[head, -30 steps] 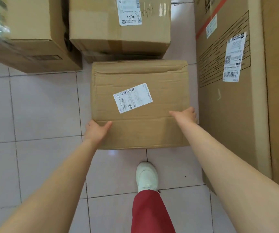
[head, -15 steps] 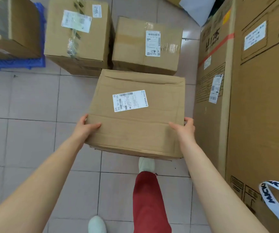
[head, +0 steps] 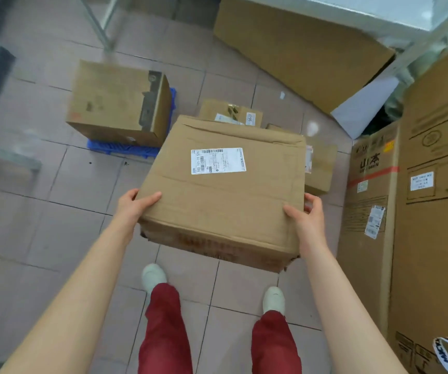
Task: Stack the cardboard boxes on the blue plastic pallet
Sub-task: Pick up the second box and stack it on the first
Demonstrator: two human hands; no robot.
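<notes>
I hold a brown cardboard box [head: 225, 195] with a white shipping label in front of me, lifted off the tiled floor. My left hand [head: 134, 206] grips its near left corner and my right hand [head: 306, 214] grips its near right corner. The blue plastic pallet [head: 125, 149] lies on the floor ahead to the left, mostly hidden under one cardboard box [head: 117, 103] standing on it. Two more boxes on the floor, one [head: 231, 114] behind and one [head: 320, 166] to the right, peek out past the held box.
Tall cartons [head: 406, 225] stand close along my right side. A large flat carton [head: 298, 47] leans at the back under a metal table. A metal table leg [head: 96, 22] stands at the back left. My two feet in white shoes are below the held box.
The box has been lifted off the floor and raised higher. My view has risen and backed away, and the pallet with its box now shows ahead to the left.
</notes>
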